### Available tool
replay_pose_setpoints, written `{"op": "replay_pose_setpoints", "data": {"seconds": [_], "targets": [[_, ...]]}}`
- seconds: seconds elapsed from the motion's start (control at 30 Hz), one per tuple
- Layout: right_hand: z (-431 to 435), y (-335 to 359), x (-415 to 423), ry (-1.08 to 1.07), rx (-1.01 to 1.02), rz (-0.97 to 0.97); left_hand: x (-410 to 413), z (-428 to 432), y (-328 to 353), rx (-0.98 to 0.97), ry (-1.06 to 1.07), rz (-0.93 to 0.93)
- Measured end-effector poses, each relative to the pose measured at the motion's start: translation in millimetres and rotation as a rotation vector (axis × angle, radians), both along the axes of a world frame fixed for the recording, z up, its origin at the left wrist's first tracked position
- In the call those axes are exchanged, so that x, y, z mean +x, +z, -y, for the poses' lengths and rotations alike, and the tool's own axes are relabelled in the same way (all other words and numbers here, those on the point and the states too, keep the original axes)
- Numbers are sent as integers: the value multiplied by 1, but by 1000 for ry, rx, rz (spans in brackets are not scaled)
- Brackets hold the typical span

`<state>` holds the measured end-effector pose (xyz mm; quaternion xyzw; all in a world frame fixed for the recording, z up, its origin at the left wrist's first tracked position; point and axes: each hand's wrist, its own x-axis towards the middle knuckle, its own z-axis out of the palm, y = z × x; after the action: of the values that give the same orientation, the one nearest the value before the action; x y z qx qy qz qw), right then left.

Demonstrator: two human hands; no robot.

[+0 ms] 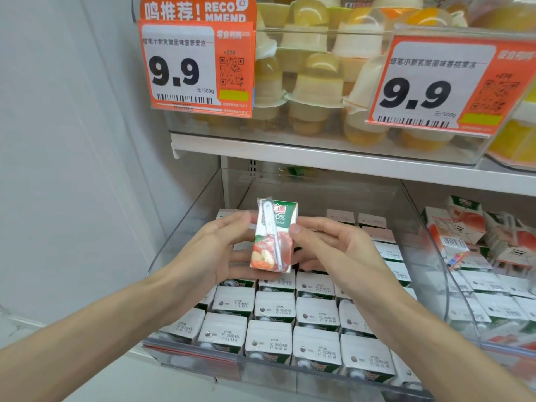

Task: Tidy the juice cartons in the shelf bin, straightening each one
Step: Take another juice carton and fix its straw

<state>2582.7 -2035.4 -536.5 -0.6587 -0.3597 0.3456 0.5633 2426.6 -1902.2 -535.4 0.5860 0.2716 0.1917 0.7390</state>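
One juice carton [274, 236], red and green with a wrapped straw on its face, is held upright above a clear shelf bin [185, 227]. The left hand [214, 250] grips its left side between thumb and fingers. The right hand [333, 248] pinches its right edge, thumb in front and fingers curled behind.

Below them, standing cartons [272, 309] fill the bin in tight rows with their white, date-stamped tops facing up. Both forearms cover several rows, so the total cannot be counted.

A second bin [452, 291] just to the right holds jumbled cartons [470, 236] and is cut off by the frame.

On the shelf [319, 158] above, two orange price tags [197, 68] [435, 85], each reading 9.9, hang in front of stacked jelly cups [313, 82]. A plain white wall [72, 140] stands to the left.
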Motion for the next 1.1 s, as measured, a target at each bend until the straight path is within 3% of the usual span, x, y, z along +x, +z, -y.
{"op": "replay_pose_setpoints", "data": {"seconds": [0.17, 0.33, 0.5, 0.67, 1.1], "targets": [[0, -2, 0, -33, 19, -8, -5, -2, -3, 133, -59, 17], [1, -2, 1, -72, 41, -25, -5, -4, -5, 146, -28, 52], [3, 4, -3, 33, 8, -45, -9, -2, -4, 174, -34, 47], [4, 3, -8, 73, -39, 122, -8, 0, -4, 239, 24, 39], [3, 2, -5, 46, 0, 50, -7, -3, -7, 302, 11, 33]]}}
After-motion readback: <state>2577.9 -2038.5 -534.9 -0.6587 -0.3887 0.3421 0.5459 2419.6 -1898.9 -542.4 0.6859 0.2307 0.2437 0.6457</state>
